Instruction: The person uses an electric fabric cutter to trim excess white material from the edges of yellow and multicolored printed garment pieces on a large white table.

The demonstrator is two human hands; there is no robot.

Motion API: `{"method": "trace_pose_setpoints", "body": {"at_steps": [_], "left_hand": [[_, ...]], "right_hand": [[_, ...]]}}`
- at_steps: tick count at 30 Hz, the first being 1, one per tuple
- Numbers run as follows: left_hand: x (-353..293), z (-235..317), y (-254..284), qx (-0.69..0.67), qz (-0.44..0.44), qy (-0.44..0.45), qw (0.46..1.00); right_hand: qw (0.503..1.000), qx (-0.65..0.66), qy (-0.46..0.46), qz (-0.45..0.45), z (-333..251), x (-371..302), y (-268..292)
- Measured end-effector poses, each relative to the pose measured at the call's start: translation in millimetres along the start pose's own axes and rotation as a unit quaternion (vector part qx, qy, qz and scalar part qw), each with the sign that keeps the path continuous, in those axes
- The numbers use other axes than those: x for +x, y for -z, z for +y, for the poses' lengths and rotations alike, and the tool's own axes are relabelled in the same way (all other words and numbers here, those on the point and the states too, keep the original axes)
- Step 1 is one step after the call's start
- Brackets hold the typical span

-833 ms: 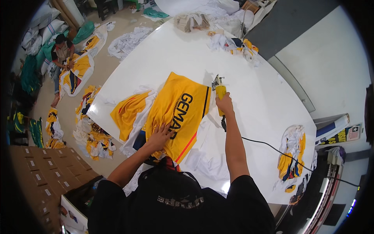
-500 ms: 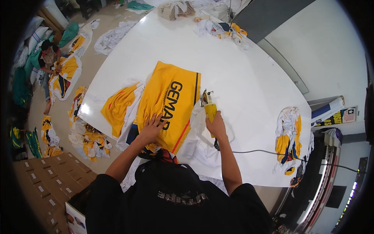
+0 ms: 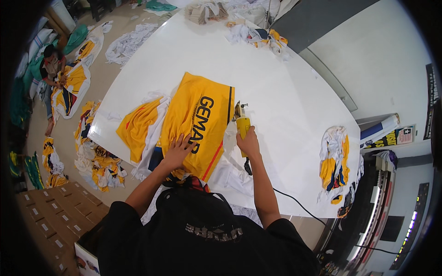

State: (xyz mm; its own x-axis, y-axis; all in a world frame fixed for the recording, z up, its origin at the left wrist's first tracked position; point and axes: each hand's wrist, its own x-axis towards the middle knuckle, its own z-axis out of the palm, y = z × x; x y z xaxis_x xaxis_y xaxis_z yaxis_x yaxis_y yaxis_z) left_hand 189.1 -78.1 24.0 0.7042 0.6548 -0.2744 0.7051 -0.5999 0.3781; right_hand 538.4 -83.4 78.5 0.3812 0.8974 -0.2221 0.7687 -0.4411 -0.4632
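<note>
A yellow fabric panel [image 3: 205,119] with dark lettering, a dark stripe and a red stripe lies flat on the white table. My left hand [image 3: 178,152] rests on its lower left part, fingers spread and palm down. My right hand [image 3: 249,141] is wrapped round the yellow handle of a handheld electric fabric cutter [image 3: 242,123]. The cutter's metal head stands close beside the panel's right edge, by the dark stripe; whether the blade touches cloth I cannot tell. White fabric scraps [image 3: 230,172] lie below the cutter. Left of the panel is a bunched yellow and white piece [image 3: 140,126].
The cutter's black cable [image 3: 299,201] runs off the white table [image 3: 285,96] at the right. Scrap heaps lie at the table's right [image 3: 334,161] and far end [image 3: 262,39]. Cardboard boxes [image 3: 55,216] stand at lower left. A person [image 3: 54,69] sits among fabric on the floor.
My right hand and the cutter have moved slightly farther along the panel's right edge. The cable now hangs lower toward the near right. The whole view has shifted a little; my left hand stays on the panel.
</note>
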Motion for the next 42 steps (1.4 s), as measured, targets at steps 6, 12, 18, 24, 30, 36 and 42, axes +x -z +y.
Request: {"method": "trace_pose_setpoints", "body": {"at_steps": [6, 12, 18, 24, 30, 36, 42], "left_hand": [[1, 0, -4, 0.01, 0.005, 0.005, 1.0], [2, 3, 4, -0.005, -0.011, 0.009, 1.0], [0, 5, 2, 0.012, -0.013, 0.014, 1.0], [-4, 10, 5, 0.008, 0.003, 0.012, 1.0], [31, 3, 2, -0.099, -0.181, 0.003, 0.978], [38, 52, 184, -0.478, 0.204, -0.107, 0.848], [-29, 116, 180, -0.52, 0.032, -0.049, 0.852]], "right_hand": [[0.999, -0.01, 0.023, 0.032, -7, 27, -5], [0.998, -0.022, 0.026, 0.048, -14, 63, -2], [0.999, -0.024, 0.028, 0.032, -24, 103, 6], [0.999, -0.036, 0.032, 0.021, -28, 150, 13], [0.998, 0.033, 0.014, 0.045, -57, 174, 48], [0.982, 0.156, -0.038, 0.099, -10, 92, 94], [0.932, 0.347, -0.024, 0.105, 27, -6, 115]]}}
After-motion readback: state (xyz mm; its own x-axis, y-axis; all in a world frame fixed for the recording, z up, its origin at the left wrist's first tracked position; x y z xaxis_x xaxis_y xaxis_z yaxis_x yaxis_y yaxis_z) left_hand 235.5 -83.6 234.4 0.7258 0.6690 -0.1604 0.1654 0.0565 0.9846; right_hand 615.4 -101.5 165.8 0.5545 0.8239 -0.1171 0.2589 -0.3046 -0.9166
